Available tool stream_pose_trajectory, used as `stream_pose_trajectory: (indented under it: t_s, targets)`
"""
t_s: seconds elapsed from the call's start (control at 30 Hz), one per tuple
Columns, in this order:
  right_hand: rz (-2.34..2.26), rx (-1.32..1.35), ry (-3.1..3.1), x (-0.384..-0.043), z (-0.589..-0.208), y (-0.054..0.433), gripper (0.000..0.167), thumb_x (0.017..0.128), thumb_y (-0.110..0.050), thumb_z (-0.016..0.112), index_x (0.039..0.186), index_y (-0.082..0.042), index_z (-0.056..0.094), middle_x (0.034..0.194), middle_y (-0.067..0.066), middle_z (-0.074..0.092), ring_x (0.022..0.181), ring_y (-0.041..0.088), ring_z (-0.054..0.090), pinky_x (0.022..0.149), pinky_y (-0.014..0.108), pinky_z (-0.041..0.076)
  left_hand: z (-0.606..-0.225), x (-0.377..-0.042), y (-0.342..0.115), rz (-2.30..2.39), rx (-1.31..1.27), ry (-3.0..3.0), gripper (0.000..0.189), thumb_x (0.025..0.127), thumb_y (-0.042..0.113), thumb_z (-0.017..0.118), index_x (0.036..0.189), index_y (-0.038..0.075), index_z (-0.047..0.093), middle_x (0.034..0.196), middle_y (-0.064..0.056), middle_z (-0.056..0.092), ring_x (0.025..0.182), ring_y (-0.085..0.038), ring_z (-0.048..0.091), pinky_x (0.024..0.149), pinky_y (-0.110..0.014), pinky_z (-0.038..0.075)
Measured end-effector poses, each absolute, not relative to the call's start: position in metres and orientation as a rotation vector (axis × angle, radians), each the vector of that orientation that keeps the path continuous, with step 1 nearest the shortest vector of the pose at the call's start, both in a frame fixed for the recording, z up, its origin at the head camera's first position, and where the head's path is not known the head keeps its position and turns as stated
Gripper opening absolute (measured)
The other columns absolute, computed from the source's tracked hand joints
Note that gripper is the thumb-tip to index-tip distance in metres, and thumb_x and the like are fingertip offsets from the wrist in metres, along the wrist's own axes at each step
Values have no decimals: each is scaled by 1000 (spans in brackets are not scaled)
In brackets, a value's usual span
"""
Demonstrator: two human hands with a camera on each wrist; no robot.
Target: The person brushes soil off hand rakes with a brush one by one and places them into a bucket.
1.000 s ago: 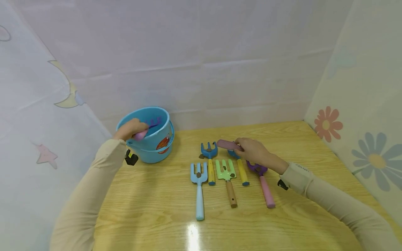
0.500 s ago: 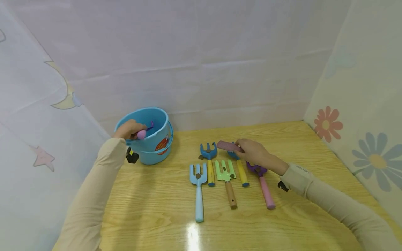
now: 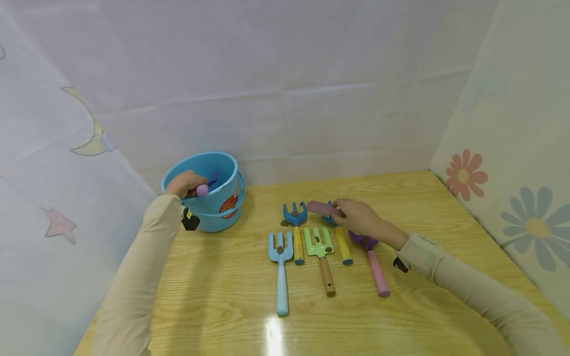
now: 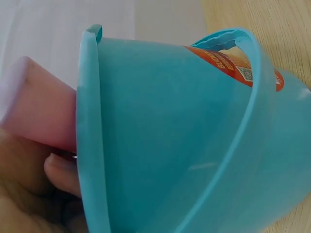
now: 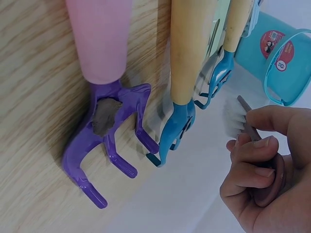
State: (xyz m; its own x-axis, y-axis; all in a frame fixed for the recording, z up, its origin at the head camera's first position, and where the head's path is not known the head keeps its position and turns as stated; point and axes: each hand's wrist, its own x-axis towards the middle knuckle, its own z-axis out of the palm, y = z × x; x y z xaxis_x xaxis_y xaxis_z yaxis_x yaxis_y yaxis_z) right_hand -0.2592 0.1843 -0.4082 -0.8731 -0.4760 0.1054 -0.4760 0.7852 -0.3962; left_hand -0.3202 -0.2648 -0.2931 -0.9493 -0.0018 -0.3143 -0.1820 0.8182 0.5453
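My left hand (image 3: 184, 184) is at the near rim of a light blue bucket (image 3: 209, 206) and grips the pink handle (image 3: 202, 190) of a hand rake, whose purple head is mostly hidden inside. In the left wrist view the handle end (image 4: 43, 104) juts out past the rim. My right hand (image 3: 361, 217) holds a mauve brush (image 3: 321, 208) above the tools; white bristles (image 5: 235, 116) show in the right wrist view. Closest below it are a blue rake with a yellow handle (image 3: 343, 245) and a purple rake with a pink handle (image 3: 377, 272).
Left of these lie a green fork (image 3: 326, 274), another blue rake (image 3: 298, 244) and a light blue fork (image 3: 282, 287) on the wooden table (image 3: 231, 296). Brown clods sit on several tool heads. A pale cloth (image 3: 285, 109) hangs behind, with a flowered cloth (image 3: 516, 148) at right.
My left hand has turned the rake so that its purple tines sink lower into the bucket and its handle end faces the head camera. The right hand and brush have hardly moved.
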Motion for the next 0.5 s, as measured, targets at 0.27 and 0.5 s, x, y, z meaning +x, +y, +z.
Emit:
stream_pose_trajectory:
  t_s: [0.27,0.5]
  targets:
    - [-653,-788,2974,-259,-409,184,36,96,-15,64,122,10,59,79,2,60,53,8,48,44,23,37,-298,-318,-266,917,-123,2727,41,83,17,52,45,21,37,43,7,35,41,-8,35,47,-25,30]
    - [-659,-806,2974,-259,-411,184,36,96,-14,64,121,11,60,80,2,61,54,8,49,46,23,39,-303,-321,-266,1009,-196,2727,37,83,12,49,48,19,37,45,6,36,41,-7,35,46,-23,31]
